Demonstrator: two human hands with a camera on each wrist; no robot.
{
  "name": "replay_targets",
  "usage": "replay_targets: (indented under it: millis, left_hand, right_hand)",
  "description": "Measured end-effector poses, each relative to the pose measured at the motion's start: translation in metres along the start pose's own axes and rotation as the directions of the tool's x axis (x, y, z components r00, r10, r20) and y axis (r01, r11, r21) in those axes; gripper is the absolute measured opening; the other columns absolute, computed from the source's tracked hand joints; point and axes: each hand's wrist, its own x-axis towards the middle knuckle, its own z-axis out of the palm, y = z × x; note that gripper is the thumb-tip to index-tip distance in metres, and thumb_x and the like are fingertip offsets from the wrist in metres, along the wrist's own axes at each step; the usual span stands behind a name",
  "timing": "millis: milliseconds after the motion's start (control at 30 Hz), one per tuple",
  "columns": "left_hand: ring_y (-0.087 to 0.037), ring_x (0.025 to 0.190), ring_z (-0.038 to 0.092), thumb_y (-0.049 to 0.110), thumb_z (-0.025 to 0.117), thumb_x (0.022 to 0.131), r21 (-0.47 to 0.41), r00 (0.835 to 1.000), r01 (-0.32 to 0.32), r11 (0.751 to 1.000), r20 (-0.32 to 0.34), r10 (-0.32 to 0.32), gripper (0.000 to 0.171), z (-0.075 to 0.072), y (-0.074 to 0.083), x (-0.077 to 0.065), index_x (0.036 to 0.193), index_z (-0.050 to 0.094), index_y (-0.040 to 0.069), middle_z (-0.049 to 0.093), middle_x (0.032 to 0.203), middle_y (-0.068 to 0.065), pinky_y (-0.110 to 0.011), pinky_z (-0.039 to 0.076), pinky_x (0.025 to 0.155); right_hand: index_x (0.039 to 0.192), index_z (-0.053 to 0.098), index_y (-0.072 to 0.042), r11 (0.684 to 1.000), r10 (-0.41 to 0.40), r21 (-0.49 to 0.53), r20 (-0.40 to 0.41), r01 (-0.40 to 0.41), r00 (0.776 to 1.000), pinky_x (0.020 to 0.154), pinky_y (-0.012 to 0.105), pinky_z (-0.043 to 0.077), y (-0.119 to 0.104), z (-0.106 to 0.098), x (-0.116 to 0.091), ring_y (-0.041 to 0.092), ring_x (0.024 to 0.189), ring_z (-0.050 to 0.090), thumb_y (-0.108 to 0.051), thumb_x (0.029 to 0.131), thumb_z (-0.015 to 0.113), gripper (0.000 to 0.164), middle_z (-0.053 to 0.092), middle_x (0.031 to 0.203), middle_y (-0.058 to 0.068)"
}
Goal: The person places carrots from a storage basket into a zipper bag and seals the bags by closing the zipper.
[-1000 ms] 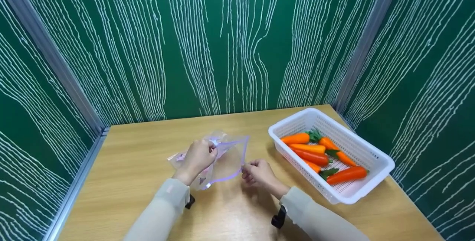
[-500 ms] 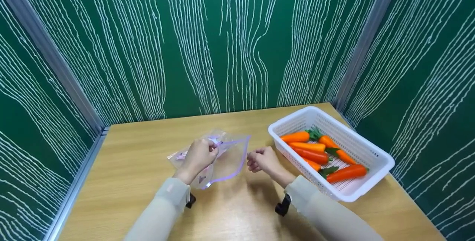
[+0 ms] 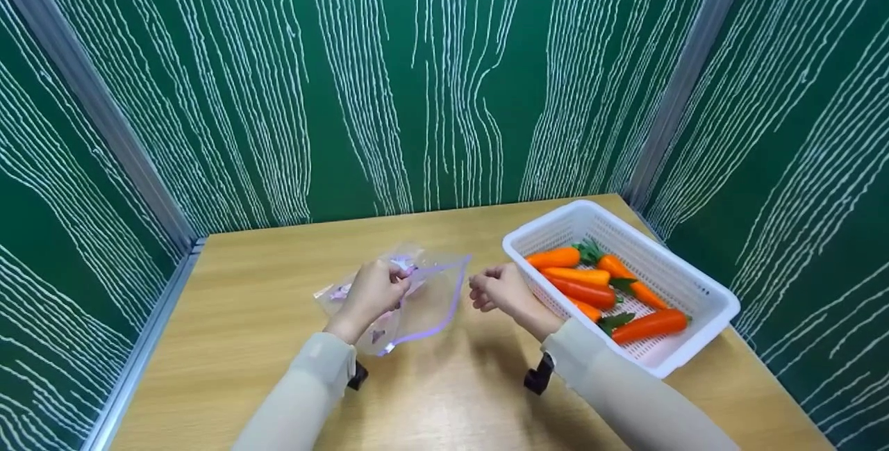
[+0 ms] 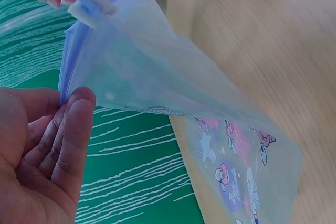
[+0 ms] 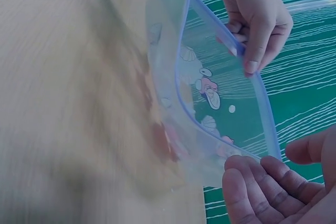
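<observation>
Right wrist: see-thru bag [image 5: 211, 95] w/ purple rim [image 5: 268, 114]

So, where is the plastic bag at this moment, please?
In the head view, the plastic bag is slightly left of centre, pinched by the left hand; the right hand is just right of it.

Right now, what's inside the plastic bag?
No contents show in the open plastic bag, only printed pictures on its walls. In the head view, the left hand covers part of it; behind that, I can't see.
</observation>
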Motion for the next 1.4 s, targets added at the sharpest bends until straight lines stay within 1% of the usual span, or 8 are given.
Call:
replay_targets:
  millis: [100,267,400,633,833,1067,1233,1400]
  left_hand:
    - [-0.01,0.055,0.062,0.005,0.069,0.103,-0.002,1.0,0.006,1.0,0.004,-0.006,0.016,-0.001,0.0,0.0,0.093,0.082,0.005,0.069,0.072,-0.002,-0.022,0.053,0.053]
    - [-0.011,0.055,0.061,0.006,0.069,0.103,-0.012,1.0,0.022,1.0,0.015,-0.022,0.018,-0.002,-0.002,0.0,0.09,0.081,0.007,0.068,0.071,-0.001,-0.023,0.052,0.053]
    - [-0.011,0.055,0.06,0.007,0.068,0.104,-0.016,0.999,0.029,0.999,0.022,-0.029,0.019,-0.002,-0.002,-0.001,0.089,0.08,0.007,0.067,0.07,-0.001,-0.022,0.052,0.052]
    - [-0.01,0.056,0.06,0.008,0.069,0.104,-0.003,0.999,0.029,1.0,0.021,-0.029,0.018,-0.002,-0.002,-0.001,0.09,0.081,0.006,0.066,0.071,-0.001,-0.022,0.052,0.054]
    - [-0.011,0.056,0.059,0.007,0.068,0.104,-0.004,0.999,0.04,0.999,0.026,-0.04,0.018,-0.002,-0.003,-0.001,0.093,0.081,0.001,0.067,0.074,-0.003,-0.021,0.05,0.053]
    - [-0.013,0.061,0.062,0.009,0.069,0.104,-0.002,0.998,0.05,0.999,0.025,-0.049,0.019,-0.002,-0.003,0.0,0.089,0.08,0.009,0.069,0.079,-0.003,-0.023,0.053,0.056]
    - [-0.014,0.064,0.062,0.008,0.069,0.104,-0.009,0.998,0.054,0.998,0.02,-0.054,0.019,-0.004,-0.003,0.0,0.089,0.08,0.009,0.071,0.084,-0.005,-0.025,0.053,0.058]
    - [-0.015,0.065,0.064,0.009,0.069,0.104,-0.012,0.997,0.077,0.997,0.026,-0.076,0.017,-0.006,-0.003,-0.002,0.092,0.081,0.008,0.073,0.088,-0.006,-0.025,0.054,0.059]
  right_hand:
    - [0.098,0.074,0.003,1.0,-0.002,-0.022,-0.007,0.002,1.0,0.072,0.034,0.066,-0.004,-0.004,0.001,0.02,0.071,0.073,-0.014,0.104,0.062,0.021,0.077,0.09,0.017]
    - [0.098,0.073,0.004,1.0,0.001,-0.016,-0.019,-0.001,1.0,0.072,0.033,0.067,-0.009,-0.008,0.002,0.018,0.069,0.072,-0.013,0.104,0.062,0.021,0.077,0.091,0.02]
    - [0.1,0.073,0.005,1.0,0.0,-0.021,-0.034,0.0,0.999,0.069,0.031,0.066,-0.013,-0.012,0.003,0.016,0.066,0.071,-0.013,0.104,0.064,0.021,0.076,0.089,0.019]
    - [0.105,0.072,0.011,1.0,-0.018,-0.016,-0.046,0.018,0.999,0.061,0.025,0.063,-0.022,-0.018,0.005,0.013,0.062,0.07,-0.011,0.102,0.065,0.023,0.076,0.083,0.013]
    - [0.107,0.072,0.009,1.0,-0.019,-0.014,-0.05,0.018,0.999,0.061,0.022,0.061,-0.029,-0.027,0.005,0.012,0.063,0.068,-0.011,0.103,0.067,0.021,0.074,0.085,0.012]
    - [0.107,0.072,0.007,0.999,-0.024,-0.035,-0.034,0.023,0.999,0.062,0.022,0.061,-0.036,-0.039,0.006,0.013,0.065,0.066,-0.01,0.104,0.069,0.018,0.072,0.087,0.011]
    - [0.107,0.073,0.006,0.996,-0.045,-0.073,-0.04,0.042,0.998,0.064,0.025,0.063,-0.04,-0.046,0.007,0.012,0.065,0.067,-0.01,0.103,0.07,0.017,0.073,0.085,0.009]
    - [0.109,0.071,0.006,0.994,-0.059,-0.095,-0.042,0.054,0.997,0.064,0.022,0.062,-0.042,-0.055,0.007,0.011,0.066,0.068,-0.009,0.103,0.071,0.017,0.073,0.087,0.008]
